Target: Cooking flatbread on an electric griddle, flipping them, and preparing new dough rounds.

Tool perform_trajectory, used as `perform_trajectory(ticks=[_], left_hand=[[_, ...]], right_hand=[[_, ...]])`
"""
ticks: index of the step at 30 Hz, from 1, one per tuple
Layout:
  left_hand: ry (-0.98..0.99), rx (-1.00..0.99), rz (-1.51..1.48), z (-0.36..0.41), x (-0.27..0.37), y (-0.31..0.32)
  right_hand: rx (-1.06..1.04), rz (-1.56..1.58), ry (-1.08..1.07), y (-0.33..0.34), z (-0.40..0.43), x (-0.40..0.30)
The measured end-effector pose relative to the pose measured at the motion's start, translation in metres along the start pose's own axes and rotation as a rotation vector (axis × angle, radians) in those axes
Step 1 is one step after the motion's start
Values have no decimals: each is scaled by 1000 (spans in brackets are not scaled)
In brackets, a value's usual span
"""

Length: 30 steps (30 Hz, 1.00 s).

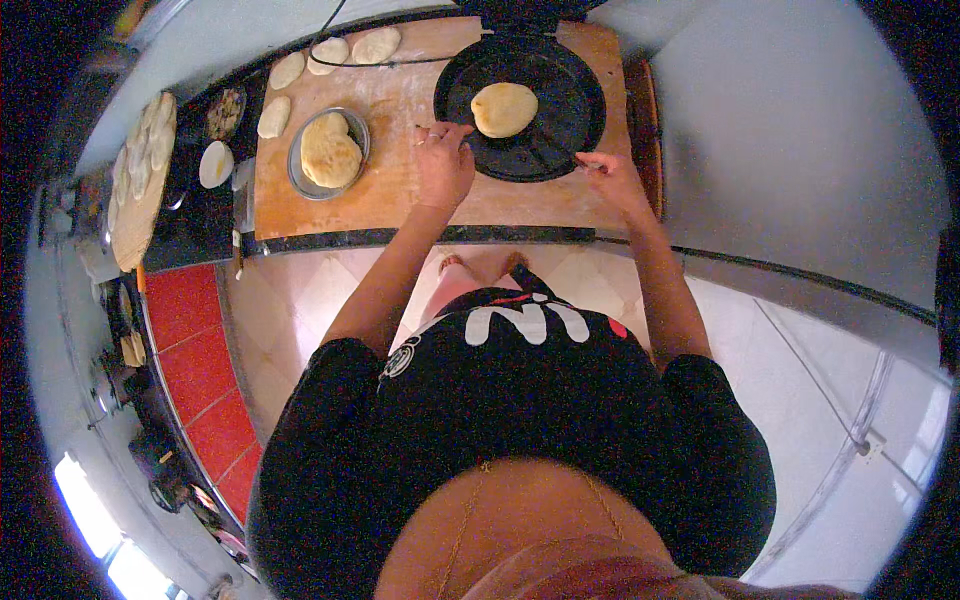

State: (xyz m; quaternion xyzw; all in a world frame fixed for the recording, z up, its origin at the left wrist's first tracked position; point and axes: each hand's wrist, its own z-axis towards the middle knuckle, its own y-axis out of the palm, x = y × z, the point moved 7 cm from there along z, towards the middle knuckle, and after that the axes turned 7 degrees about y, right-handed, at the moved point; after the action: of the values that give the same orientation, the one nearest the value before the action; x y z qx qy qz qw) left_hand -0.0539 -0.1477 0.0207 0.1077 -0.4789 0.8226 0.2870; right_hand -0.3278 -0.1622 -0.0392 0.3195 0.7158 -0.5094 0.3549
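Note:
A round black electric griddle pan (559,154) stands on a floured wooden board (390,202). On its cooking surface lies one puffed, lightly browned flatbread (505,110). My left hand (448,166) is at the pan's left rim, fingers bent; a small dark bit shows by the fingertips, too blurred to name. At the lower right rim is my right hand (616,180), thumb and fingers close together; whether they pinch something is unclear. Left of my left hand, a round metal plate (298,180) bears stacked cooked flatbreads (330,154).
Several pale dough rounds (376,46) lie along the board's back and left. A black cable (390,64) crosses there. Farther left are a white bowl (217,165), a dish of dark food (226,112) and a wooden board (139,240) with more dough rounds. A wall (787,150) rises at right.

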Motion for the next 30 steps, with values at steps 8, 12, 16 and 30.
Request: perform_trajectory(ticks=[8, 12, 16, 30], left_hand=[[-26, -34, 8, -6, 12, -4], [-24, -19, 32, -9, 6, -5], [-34, -48, 38, -10, 0, 2], [40, -56, 125, 24, 1, 11]], right_hand=[[202, -455, -90, 2, -6, -67], [204, -502, 53, -5, -10, -76], [140, -400, -19, 0, 2, -41], [-50, -28, 135, -9, 7, -27]])
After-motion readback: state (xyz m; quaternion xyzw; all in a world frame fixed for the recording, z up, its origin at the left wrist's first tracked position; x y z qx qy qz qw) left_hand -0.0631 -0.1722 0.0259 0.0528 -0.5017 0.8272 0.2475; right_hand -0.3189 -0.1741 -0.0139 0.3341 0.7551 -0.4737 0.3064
